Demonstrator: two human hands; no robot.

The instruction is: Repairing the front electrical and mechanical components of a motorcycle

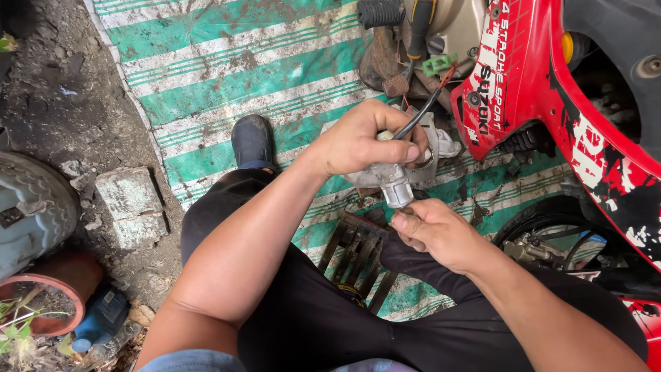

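A: Hands?
B: L hand [358,141] fist-tight round grey metal part [396,180] w/ black cable [420,114], steadying it mid-scene over striped mat [227,62]. R hand [437,231] pinches its lower tip.
A: Far right?
B: Red motorbike [551,89].

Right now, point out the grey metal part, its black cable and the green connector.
grey metal part [395,186], head view, threaded lower end.
black cable [418,115], head view, mid-length above the left hand.
green connector [438,65], head view, plug body.
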